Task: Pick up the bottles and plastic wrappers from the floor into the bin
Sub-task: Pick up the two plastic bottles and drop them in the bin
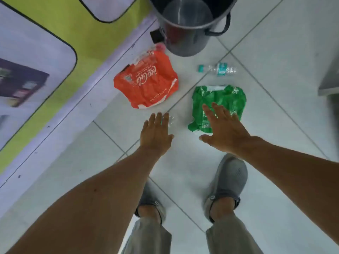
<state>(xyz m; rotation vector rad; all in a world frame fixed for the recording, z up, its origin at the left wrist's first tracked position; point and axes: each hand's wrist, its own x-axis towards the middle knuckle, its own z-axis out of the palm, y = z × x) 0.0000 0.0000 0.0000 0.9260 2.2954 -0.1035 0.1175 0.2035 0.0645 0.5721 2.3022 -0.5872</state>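
Observation:
A crumpled red wrapper (148,80) lies on the white tiled floor, with a clear bottle with a red cap (154,52) partly under its far edge. To its right lies a crumpled green wrapper (222,99). A clear bottle with a teal label (219,69) lies beyond it. The grey bin (183,35) stands open at the top of the view. My left hand (156,132) hovers open over a small clear bottle (170,121), mostly hiding it. My right hand (222,128) is open, fingers spread above the green wrapper's near edge.
A green and lilac wall panel (55,74) runs along the left. A grey object (330,76) stands at the right edge. My two grey shoes (229,180) are planted on the tiles below my hands.

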